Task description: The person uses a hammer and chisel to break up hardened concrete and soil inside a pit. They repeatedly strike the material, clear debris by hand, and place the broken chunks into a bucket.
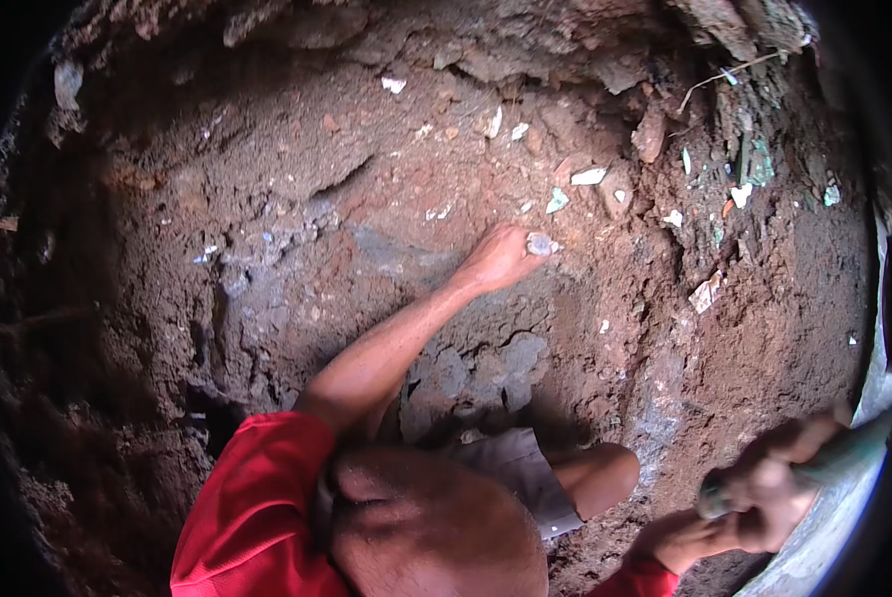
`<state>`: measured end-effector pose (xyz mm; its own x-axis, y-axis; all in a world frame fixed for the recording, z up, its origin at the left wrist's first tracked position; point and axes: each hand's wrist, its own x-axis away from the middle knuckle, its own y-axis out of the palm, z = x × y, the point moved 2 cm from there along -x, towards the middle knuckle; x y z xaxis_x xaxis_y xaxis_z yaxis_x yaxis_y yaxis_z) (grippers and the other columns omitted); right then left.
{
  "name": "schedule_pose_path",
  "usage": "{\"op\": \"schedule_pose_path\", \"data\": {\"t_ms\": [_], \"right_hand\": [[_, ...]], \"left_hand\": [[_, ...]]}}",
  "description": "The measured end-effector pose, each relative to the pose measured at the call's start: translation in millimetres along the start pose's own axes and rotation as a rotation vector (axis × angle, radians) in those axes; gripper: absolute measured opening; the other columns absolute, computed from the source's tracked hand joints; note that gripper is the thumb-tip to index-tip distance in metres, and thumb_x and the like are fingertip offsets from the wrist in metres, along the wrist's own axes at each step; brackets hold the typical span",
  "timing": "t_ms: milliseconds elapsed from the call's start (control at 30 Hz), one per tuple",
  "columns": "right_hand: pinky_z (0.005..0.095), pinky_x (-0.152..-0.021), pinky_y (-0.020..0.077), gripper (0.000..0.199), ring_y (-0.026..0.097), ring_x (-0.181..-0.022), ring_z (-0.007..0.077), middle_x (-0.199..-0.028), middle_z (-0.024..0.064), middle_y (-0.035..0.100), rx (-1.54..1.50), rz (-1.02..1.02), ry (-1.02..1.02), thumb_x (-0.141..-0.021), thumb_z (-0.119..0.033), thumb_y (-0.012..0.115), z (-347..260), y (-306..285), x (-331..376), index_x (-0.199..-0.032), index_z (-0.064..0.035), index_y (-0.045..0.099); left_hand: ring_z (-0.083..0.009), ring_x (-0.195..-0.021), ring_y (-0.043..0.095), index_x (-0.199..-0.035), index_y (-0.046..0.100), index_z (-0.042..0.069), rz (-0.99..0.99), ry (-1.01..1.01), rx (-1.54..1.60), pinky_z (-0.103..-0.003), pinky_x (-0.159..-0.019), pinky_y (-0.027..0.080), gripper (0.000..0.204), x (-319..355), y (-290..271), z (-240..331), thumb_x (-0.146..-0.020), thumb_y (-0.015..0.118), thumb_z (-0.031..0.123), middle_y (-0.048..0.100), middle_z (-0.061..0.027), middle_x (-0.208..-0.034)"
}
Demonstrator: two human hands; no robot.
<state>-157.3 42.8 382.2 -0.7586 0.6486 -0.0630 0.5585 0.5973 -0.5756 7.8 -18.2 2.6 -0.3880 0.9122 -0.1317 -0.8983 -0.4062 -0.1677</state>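
Note:
My left hand (506, 257) is closed in a fist against the brown earth and rock face, near the middle of the view. From the thumb side of the fist sticks the battered, round grey end of a metal chisel (541, 244); the rest of it is hidden by my fingers. At the lower right, my right hand (760, 502) is wrapped round a thick, greenish tool handle (849, 450). Motion blurs this hand and the handle. A dark, rounded end shows by the fingers, while the other end runs out toward the right rim, so the tool's head cannot be seen.
Rough earth (356, 189) fills most of the view. Pale and green-tinged stone chips (587, 176) lie scattered beyond my left hand. A rocky ledge (585, 60) overhangs the far side. My bent knee (431, 522) is close below. A pale, curved surface (834, 527) borders the lower right.

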Motion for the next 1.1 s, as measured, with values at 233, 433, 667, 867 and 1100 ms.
{"op": "schedule_pose_path", "data": {"t_ms": [233,433,667,867,1100], "right_hand": [[0.026,-0.043,0.0405,0.016,0.049,-0.051,0.0134,-0.069,0.0056,0.054,-0.195,0.082,0.587,-0.082,0.003,0.053,168.9,93.5,46.7,-0.098,-0.0018,0.053],[0.028,-0.039,0.0434,0.013,0.057,-0.048,0.015,-0.063,0.0086,0.059,-0.108,0.063,0.752,-0.07,0.009,0.058,100.7,78.2,49.0,-0.08,0.0004,0.058],[0.0234,-0.037,0.0397,0.021,0.045,-0.045,0.0101,-0.07,0.0045,0.052,-0.247,0.318,-0.275,-0.077,0.003,0.054,64.5,36.0,16.8,-0.096,-0.0036,0.049],[0.0273,-0.039,0.0375,0.015,0.05,-0.046,0.0123,-0.059,0.0004,0.051,-0.145,-0.144,0.941,-0.072,0.004,0.061,156.4,105.2,46.4,-0.081,-0.0035,0.052],[0.0262,-0.04,0.0392,0.017,0.046,-0.047,0.0113,-0.065,0.0029,0.05,-0.289,0.083,0.026,-0.082,-0.003,0.06,33.0,4.7,20.3,-0.097,-0.0036,0.053]], "left_hand": [[-0.0328,-0.074,0.067,-0.092,0.067,0.001,-0.043,-0.124,-0.08,-0.044,-0.071,0.05,0.028,49.2,-21.4,0.1,-0.085,0.063,0.028,0.067,-0.0191,-0.077],[-0.0285,-0.068,0.065,-0.087,0.066,0.0,0.0,-0.093,-0.025,-0.044,-0.068,0.049,0.028,58.3,-26.8,-3.8,-0.085,0.066,0.028,0.066,-0.0174,-0.073],[-0.0254,-0.057,0.05,-0.077,0.06,0.0,-0.004,-0.061,-0.021,-0.041,-0.06,0.044,0.037,42.8,-18.8,7.4,-0.088,0.063,0.035,0.055,-0.0152,-0.062],[-0.0231,-0.057,0.048,-0.08,0.062,0.001,0.085,-0.041,0.004,-0.04,-0.06,0.044,0.034,43.8,-24.4,-0.5,-0.088,0.063,0.034,0.057,-0.0136,-0.063],[-0.0235,-0.057,0.056,-0.08,0.063,0.002,0.032,-0.048,-0.038,-0.041,-0.06,0.046,0.035,42.9,-21.0,-6.0,-0.089,0.062,0.036,0.06,-0.0129,-0.063]]}}
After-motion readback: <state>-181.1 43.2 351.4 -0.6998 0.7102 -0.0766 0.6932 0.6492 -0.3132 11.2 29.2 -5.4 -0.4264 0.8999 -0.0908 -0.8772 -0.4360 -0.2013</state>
